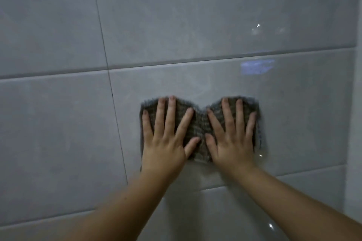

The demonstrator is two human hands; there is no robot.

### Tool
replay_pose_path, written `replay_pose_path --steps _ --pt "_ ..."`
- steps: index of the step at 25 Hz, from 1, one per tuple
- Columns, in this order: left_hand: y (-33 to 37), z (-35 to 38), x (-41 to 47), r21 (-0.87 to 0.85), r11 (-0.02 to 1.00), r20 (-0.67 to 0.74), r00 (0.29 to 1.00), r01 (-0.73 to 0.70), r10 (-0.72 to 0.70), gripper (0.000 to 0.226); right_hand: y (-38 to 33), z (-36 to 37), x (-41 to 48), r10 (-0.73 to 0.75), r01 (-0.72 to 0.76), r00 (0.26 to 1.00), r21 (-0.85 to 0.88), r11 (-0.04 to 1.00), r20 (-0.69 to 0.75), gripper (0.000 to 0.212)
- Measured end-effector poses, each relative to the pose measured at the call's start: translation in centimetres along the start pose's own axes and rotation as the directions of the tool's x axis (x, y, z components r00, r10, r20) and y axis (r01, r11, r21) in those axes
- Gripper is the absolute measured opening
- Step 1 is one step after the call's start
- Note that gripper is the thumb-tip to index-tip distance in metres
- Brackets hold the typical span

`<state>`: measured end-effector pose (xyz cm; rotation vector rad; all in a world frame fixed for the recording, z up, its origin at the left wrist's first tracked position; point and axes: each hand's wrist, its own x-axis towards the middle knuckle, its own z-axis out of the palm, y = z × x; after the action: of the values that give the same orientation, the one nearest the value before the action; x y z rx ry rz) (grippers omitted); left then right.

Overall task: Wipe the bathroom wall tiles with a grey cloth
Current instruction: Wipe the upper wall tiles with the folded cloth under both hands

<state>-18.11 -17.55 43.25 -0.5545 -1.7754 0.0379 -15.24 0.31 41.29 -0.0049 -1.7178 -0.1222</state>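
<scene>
Wall tiles (58, 123) behind grey cloth (198, 123); left hand (166, 143), right hand (233, 143) press it flat-fingered.

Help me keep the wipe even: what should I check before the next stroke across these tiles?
1. Left hand flat on the grey cloth, fingers spread: ok.
2. Right hand flat on the cloth, fingers spread: ok.
3. Cloth pressed against the wall tiles: ok.
4. Cloth spread smooth: not ok, it bunches between the hands and its top edge dips there.
5. Cloth damp and clean: cannot tell.
6. Tiles above free of streaks: cannot tell, glare.
</scene>
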Motion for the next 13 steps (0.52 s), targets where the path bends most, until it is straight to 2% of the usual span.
replay_pose_path --steps 3,5,9,13 --pt "0.2 -0.1 0.5 0.017 1.000 -0.005 1.000 -0.008 0.008 0.071 0.9 -0.2 1.5 -0.105 0.105 0.994 0.000 0.994 0.010 0.062" --pt "0.1 -0.6 3.4 0.010 1.000 -0.044 0.999 0.021 -0.020 0.070 1.7 -0.4 5.1 -0.124 0.124 0.992 0.004 0.992 -0.022 0.061" --pt "1.7 -1.4 9.7 -0.009 0.997 -0.095 0.992 0.077 -0.077 0.069 5.1 -1.2 10.3 -0.051 0.051 0.999 0.008 0.999 -0.015 0.060" --pt "5.6 -0.8 10.5 -0.016 0.996 -0.090 0.992 0.088 -0.089 0.068 8.6 -1.2 8.1 0.134 -0.135 0.991 -0.016 0.991 -0.026 0.060"
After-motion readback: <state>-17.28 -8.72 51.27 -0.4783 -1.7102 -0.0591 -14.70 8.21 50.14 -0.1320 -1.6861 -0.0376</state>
